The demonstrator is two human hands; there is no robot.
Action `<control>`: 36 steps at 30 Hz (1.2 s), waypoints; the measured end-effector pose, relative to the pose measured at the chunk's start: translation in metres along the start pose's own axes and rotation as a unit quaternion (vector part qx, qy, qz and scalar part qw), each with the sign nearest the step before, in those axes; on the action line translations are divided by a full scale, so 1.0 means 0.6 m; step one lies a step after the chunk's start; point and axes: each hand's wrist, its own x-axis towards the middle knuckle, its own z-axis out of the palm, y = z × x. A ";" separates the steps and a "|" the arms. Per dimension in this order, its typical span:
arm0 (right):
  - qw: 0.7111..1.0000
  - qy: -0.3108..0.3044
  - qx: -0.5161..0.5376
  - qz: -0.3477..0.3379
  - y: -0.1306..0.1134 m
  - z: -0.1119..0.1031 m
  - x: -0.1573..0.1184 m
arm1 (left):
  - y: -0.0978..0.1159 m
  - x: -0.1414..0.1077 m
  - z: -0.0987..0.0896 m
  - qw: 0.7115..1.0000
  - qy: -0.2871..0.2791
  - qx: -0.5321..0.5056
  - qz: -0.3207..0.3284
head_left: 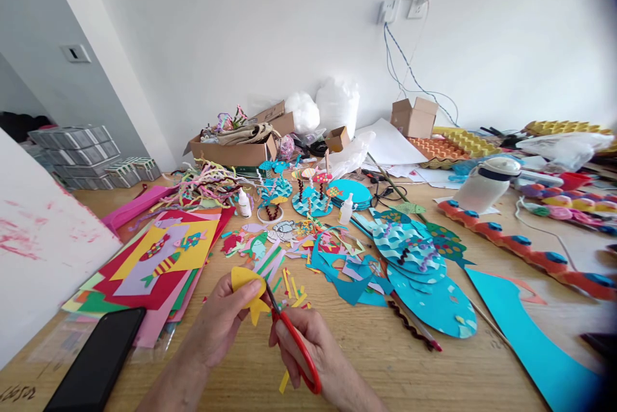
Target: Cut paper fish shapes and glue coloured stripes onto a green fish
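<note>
My left hand (216, 322) pinches a yellow paper fish (248, 286) between thumb and fingers, its tail pointing down. In my right hand (313, 341) are red-handled scissors (301, 351). Their blades touch the right edge of the yellow paper, and the fingers wrap round the handles. Beyond both hands lie small yellow and green paper strips (292, 290) and a heap of coloured scraps. One more yellow strip (284, 382) rests on the table below the scissors.
Coloured paper sheets (193, 258) and a black phone (96, 360) lie at the left. Blue paper discs (434, 303) and a blue offcut (525, 341) are on the right. Glue bottles (346, 208), pipe cleaners (202, 184) and a cardboard box (236, 152) stand or lie farther back.
</note>
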 end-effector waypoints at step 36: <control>1.000 0.004 -0.023 0.003 -0.005 0.000 -0.001 | 0.001 -0.007 0.002 1.000 -0.010 0.000 -0.017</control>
